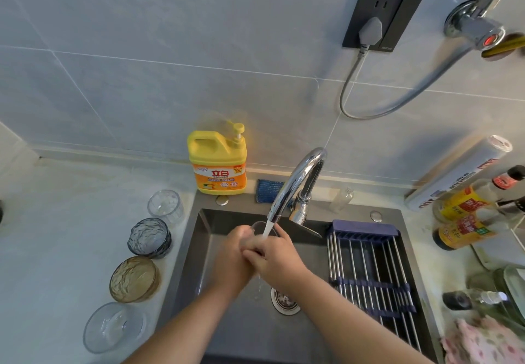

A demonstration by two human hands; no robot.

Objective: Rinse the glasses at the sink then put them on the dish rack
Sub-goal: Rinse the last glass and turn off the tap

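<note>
A clear glass point(260, 226) sits under the running stream of the chrome faucet point(295, 183), over the dark sink point(244, 324). My left hand point(231, 252) and my right hand point(274, 255) both wrap around it, hiding most of it. Several more glasses line the counter left of the sink: a clear ribbed one point(165, 204), a dark blue textured one point(149, 238), an amber one point(134, 278) and a clear wide one point(113, 327). The roll-up dish rack point(369, 267) spans the sink's right side with nothing on it.
A yellow dish-soap bottle point(217, 161) and a blue sponge point(268, 190) stand behind the sink. Sauce bottles point(466, 221), a foil roll point(460, 173) and a floral cloth point(483, 341) crowd the right counter. The drain point(284, 302) lies below my hands.
</note>
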